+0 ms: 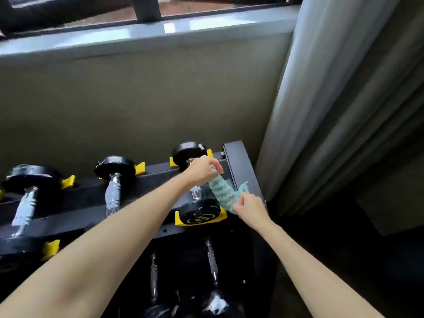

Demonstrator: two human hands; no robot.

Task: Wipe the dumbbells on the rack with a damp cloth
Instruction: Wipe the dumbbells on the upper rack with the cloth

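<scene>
A green-and-white patterned cloth (pixel 222 194) is stretched between both my hands at the right end of the black rack (pixel 241 171). My left hand (pixel 203 169) pinches its upper end above the rightmost dumbbell (pixel 199 208), a small black one with a chrome handle in yellow cradles. My right hand (pixel 249 206) pinches the cloth's lower end beside that dumbbell's near head. Two larger dumbbells lie to the left: the middle dumbbell (pixel 113 189) and the left dumbbell (pixel 25 203).
More dumbbells (pixel 212 271) lie on a lower shelf, dark and partly hidden. A beige wall and a window sill (pixel 149 33) are behind the rack. A grey curtain (pixel 332 99) hangs just right of the rack's end.
</scene>
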